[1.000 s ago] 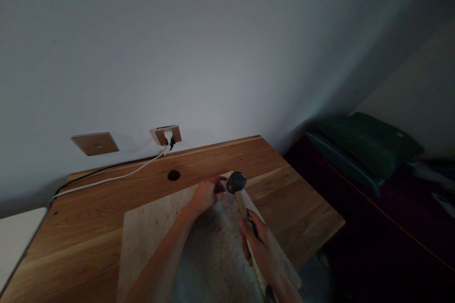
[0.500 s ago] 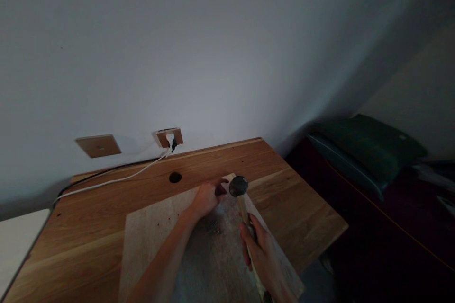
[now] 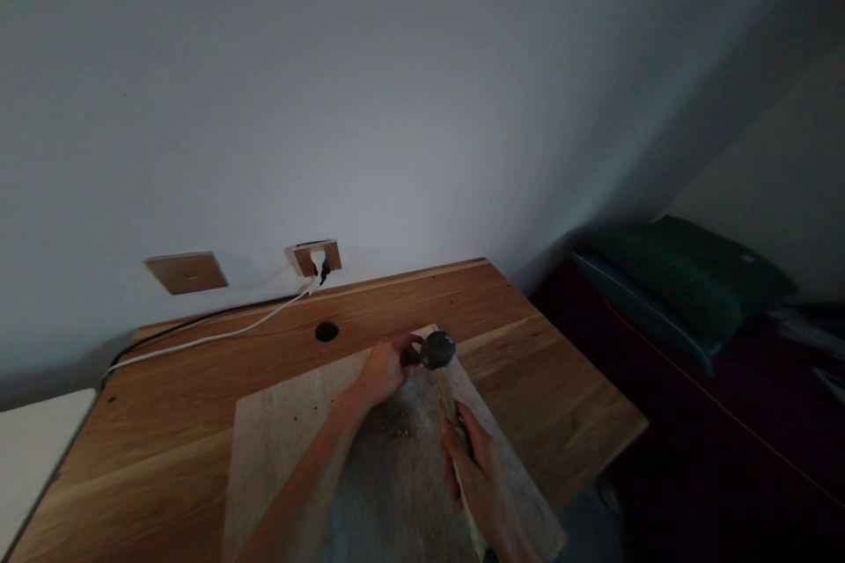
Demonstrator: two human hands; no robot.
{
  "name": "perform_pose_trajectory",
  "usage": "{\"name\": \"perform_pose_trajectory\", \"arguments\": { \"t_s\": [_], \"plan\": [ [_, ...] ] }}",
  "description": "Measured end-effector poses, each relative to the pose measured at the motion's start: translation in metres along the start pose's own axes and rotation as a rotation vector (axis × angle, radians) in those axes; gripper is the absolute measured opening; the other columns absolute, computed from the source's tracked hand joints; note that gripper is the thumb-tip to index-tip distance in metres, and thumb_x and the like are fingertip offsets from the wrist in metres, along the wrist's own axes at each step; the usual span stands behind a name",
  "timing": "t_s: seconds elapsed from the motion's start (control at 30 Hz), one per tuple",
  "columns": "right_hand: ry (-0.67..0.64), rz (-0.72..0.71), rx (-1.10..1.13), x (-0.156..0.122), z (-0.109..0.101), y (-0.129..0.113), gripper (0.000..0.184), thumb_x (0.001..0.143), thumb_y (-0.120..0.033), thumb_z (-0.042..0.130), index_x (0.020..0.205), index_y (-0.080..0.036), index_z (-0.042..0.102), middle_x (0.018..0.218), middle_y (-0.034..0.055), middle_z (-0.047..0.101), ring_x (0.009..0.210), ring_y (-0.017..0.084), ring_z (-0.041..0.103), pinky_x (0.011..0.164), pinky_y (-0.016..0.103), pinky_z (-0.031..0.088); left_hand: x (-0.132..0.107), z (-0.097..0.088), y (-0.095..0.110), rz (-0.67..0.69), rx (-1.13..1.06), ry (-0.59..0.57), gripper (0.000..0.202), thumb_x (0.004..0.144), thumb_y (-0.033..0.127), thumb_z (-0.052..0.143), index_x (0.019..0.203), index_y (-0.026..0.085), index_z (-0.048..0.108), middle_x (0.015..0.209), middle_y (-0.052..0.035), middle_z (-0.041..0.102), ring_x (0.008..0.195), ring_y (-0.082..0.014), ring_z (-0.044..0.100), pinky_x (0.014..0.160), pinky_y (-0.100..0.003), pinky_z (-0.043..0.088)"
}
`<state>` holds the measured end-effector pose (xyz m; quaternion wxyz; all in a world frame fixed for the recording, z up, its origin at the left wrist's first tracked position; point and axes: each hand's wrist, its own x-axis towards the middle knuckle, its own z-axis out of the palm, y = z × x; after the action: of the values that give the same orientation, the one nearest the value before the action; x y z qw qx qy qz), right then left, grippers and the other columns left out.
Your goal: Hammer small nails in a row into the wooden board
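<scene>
My right hand [image 3: 476, 464] is wrapped round the wooden handle of a hammer [image 3: 441, 366]. The dark hammer head sits low over the far corner of a pale chipboard panel [image 3: 283, 431] lying on a wooden desk [image 3: 541, 387]. My left hand [image 3: 386, 367] rests on that corner, fingers pinched together right beside the hammer head; what they pinch is too small to make out. Several small nails [image 3: 397, 429] lie loose on the panel between my hands.
A white cable [image 3: 224, 332] runs across the desk's back edge from a wall socket [image 3: 315, 257]. A cable hole [image 3: 326, 332] is cut in the desk. A wooden wall plate [image 3: 186, 271] sits to the left. Dark cushions [image 3: 673, 281] lie at the right.
The hammer head has dropped from a raised position to just beside my left fingertips. My left hand has stayed on the panel's corner, its fingers closing in tighter.
</scene>
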<state>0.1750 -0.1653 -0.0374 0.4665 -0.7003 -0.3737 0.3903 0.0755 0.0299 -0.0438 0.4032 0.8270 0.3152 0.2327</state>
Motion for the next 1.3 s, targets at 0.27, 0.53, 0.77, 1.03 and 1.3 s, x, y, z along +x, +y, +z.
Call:
{"name": "perform_pose_trajectory", "arguments": {
  "t_s": [0.27, 0.53, 0.77, 1.03, 1.3],
  "plan": [
    [0.006, 0.027, -0.031, 0.000, -0.001, -0.008, 0.052, 0.097, -0.059, 0.047, 0.124, -0.014, 0.052, 0.043, -0.0117, 0.042, 0.036, 0.011, 0.038, 0.036, 0.020, 0.030, 0.000, 0.001, -0.002, 0.018, -0.017, 0.006, 0.047, 0.071, 0.000, 0.068, 0.113, 0.020, 0.074, 0.087, -0.0032, 0.079, 0.079, -0.0184, 0.074, 0.077, -0.026, 0.054],
    [0.063, 0.032, -0.036, -0.010, -0.011, -0.001, 0.057, 0.096, -0.063, 0.044, 0.122, -0.014, 0.054, 0.043, -0.0110, 0.042, 0.037, 0.013, 0.038, 0.038, 0.023, 0.034, -0.001, 0.003, 0.001, 0.028, 0.103, -0.034, 0.044, 0.071, 0.006, 0.066, 0.113, 0.020, 0.073, 0.097, -0.0039, 0.077, 0.093, -0.0213, 0.070, 0.091, -0.031, 0.052],
    [0.070, 0.059, -0.080, -0.013, -0.011, 0.013, 0.060, 0.095, -0.070, 0.043, 0.120, -0.016, 0.056, 0.045, -0.0084, 0.046, 0.039, 0.016, 0.046, 0.040, 0.026, 0.037, -0.008, -0.014, 0.012, 0.114, 0.143, -0.026, 0.045, 0.074, 0.018, 0.065, 0.119, 0.018, 0.065, 0.119, -0.0092, 0.063, 0.099, -0.0219, 0.065, 0.089, -0.032, 0.053],
    [0.083, 0.009, -0.070, -0.012, -0.011, 0.011, 0.054, 0.093, -0.068, 0.046, 0.112, -0.019, 0.057, 0.044, -0.0087, 0.046, 0.039, 0.017, 0.050, 0.042, 0.026, 0.038, -0.071, -0.056, 0.037, 0.088, 0.514, -0.323, 0.016, 0.074, 0.016, 0.061, 0.089, 0.021, 0.062, 0.100, -0.0054, 0.063, 0.087, -0.0221, 0.064, 0.074, -0.029, 0.048],
    [0.069, -0.006, -0.100, -0.012, -0.012, 0.008, 0.046, 0.096, -0.059, 0.044, 0.112, -0.017, 0.053, 0.045, -0.0074, 0.049, 0.039, 0.017, 0.051, 0.041, 0.026, 0.038, -0.078, -0.045, 0.043, 0.045, 0.524, -0.354, 0.015, 0.071, 0.008, 0.057, 0.079, 0.020, 0.061, 0.096, -0.0045, 0.064, 0.083, -0.0208, 0.063, 0.071, -0.028, 0.045]
  ]
}}
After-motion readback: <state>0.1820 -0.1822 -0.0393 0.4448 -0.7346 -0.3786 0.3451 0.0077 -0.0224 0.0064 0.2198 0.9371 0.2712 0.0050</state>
